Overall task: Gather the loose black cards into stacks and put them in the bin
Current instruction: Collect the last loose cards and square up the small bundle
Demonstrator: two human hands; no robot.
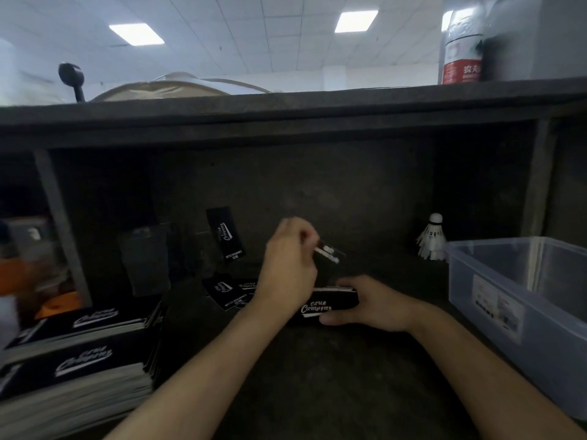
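My left hand [290, 265] is raised over the middle of the dark shelf and pinches a black card [328, 253] seen edge-on. Just below it my right hand [370, 304] grips a small stack of black cards [330, 304] with white lettering, lying on the shelf. A few loose black cards [227, 292] lie to the left of my left wrist. One more black card [226, 235] leans upright against the back wall. The clear plastic bin [521, 300] stands at the right; what it holds is unclear.
Two tall stacks of the same black cards [82, 354] fill the near left corner. A white shuttlecock [432, 238] stands by the bin's far corner. A dark shelf board [286, 109] overhangs the work area, with a bottle [462, 42] on top at the right.
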